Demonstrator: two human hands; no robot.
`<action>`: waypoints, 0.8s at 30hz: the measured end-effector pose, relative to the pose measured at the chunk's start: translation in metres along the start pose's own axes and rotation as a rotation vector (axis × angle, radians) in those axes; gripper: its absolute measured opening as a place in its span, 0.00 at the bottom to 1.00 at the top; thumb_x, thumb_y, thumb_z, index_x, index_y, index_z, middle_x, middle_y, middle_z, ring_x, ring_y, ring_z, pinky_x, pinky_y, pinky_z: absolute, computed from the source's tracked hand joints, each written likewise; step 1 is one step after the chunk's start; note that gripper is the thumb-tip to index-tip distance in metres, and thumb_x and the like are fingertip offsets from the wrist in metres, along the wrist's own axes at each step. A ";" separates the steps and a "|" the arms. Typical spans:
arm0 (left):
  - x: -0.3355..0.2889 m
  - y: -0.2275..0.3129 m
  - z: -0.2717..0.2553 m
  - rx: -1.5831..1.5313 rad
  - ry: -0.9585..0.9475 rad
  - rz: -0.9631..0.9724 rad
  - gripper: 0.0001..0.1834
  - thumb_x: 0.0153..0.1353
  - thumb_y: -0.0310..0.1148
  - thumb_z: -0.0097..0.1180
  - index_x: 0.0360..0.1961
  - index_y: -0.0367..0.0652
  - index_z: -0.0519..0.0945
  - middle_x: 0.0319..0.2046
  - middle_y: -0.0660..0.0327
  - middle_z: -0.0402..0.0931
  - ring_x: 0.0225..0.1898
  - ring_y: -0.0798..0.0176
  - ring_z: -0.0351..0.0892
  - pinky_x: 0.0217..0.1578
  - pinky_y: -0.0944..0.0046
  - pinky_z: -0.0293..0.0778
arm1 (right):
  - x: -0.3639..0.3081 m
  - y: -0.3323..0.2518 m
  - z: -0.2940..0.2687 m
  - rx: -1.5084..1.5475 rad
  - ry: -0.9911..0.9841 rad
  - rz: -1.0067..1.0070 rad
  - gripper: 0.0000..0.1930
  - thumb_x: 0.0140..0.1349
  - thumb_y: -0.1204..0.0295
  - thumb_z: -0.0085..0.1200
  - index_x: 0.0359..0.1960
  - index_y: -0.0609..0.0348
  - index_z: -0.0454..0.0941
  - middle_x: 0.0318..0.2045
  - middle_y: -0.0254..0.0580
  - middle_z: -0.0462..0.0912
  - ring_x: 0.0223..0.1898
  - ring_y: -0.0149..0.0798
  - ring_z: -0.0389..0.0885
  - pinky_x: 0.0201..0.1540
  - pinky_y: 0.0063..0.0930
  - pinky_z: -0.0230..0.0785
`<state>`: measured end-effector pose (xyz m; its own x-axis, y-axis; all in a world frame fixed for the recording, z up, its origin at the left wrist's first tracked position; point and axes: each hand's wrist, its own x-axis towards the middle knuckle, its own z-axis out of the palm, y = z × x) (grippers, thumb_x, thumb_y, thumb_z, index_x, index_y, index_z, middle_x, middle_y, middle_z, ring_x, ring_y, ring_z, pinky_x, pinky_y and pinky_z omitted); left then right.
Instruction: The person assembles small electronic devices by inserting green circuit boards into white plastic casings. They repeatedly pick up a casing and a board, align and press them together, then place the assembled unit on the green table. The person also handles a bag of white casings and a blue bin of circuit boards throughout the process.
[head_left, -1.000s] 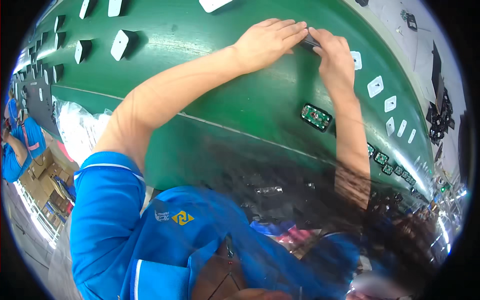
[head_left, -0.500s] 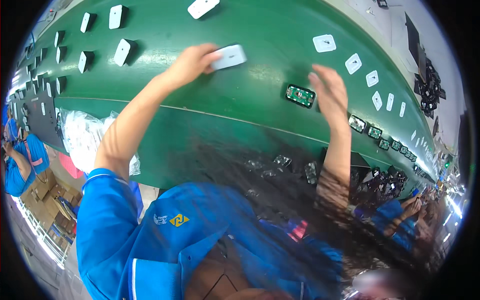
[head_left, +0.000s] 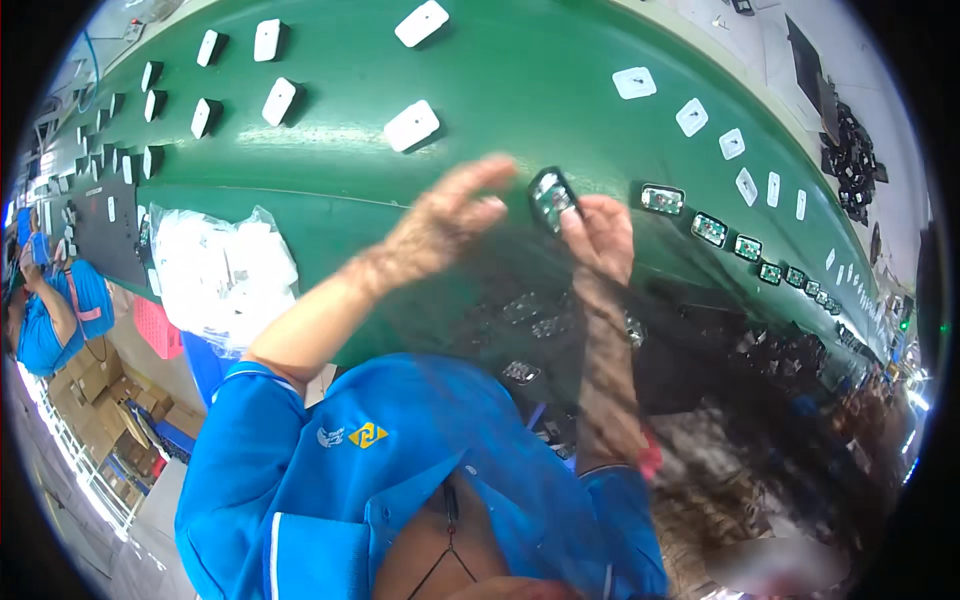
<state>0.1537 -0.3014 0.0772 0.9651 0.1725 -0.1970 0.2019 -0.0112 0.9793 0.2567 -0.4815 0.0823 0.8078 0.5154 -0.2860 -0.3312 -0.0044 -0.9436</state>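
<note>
My right hand [head_left: 602,238] pinches a small black housing with a green circuit board [head_left: 551,198] inside, tilted up above the green belt [head_left: 500,110]. To its left, my left hand [head_left: 455,215] is empty, fingers apart and slightly blurred, reaching toward that housing without touching it. Beyond my left hand lies a white-topped black case [head_left: 412,126]. Right of my right hand, more open housings with circuit boards [head_left: 662,199] form a row along the belt. Loose white covers [head_left: 633,83] lie in another row farther back.
Several white-topped cases [head_left: 281,102] stand on the belt's left part. A clear bag of white parts [head_left: 225,270] sits at the near left edge. Dark loose parts [head_left: 780,355] are heaped at the near right. Another person in blue [head_left: 60,315] is at far left; loose hair hides part of the near side.
My left hand has let go of the white-topped case, now lying on the belt, and moved nearer me. My right hand has picked up a circuit-board housing and shifted left.
</note>
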 end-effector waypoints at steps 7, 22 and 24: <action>-0.010 0.013 0.042 -0.656 -0.146 -0.122 0.25 0.66 0.35 0.52 0.62 0.39 0.63 0.53 0.60 0.70 0.54 0.65 0.70 0.55 0.59 0.69 | -0.043 -0.023 0.022 -0.629 0.221 -0.401 0.14 0.53 0.72 0.64 0.42 0.55 0.80 0.41 0.38 0.74 0.45 0.37 0.71 0.44 0.29 0.67; -0.016 0.031 0.043 -0.416 -0.106 -0.022 0.23 0.61 0.30 0.57 0.56 0.39 0.68 0.50 0.61 0.72 0.53 0.65 0.70 0.54 0.61 0.69 | -0.058 -0.046 0.026 -0.580 0.183 -0.414 0.05 0.56 0.79 0.59 0.33 0.63 0.76 0.32 0.39 0.75 0.31 0.32 0.74 0.33 0.25 0.68; -0.017 0.032 0.042 -0.418 -0.116 -0.033 0.23 0.59 0.30 0.59 0.55 0.39 0.69 0.49 0.61 0.72 0.52 0.65 0.71 0.54 0.61 0.69 | -0.058 -0.049 0.019 -0.595 0.104 -0.417 0.05 0.55 0.80 0.59 0.32 0.63 0.76 0.31 0.39 0.74 0.32 0.33 0.74 0.34 0.26 0.68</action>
<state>0.1506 -0.3464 0.1100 0.9764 0.0539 -0.2092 0.1713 0.3967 0.9018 0.2175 -0.4950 0.1486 0.8606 0.4923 0.1305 0.3112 -0.3055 -0.8999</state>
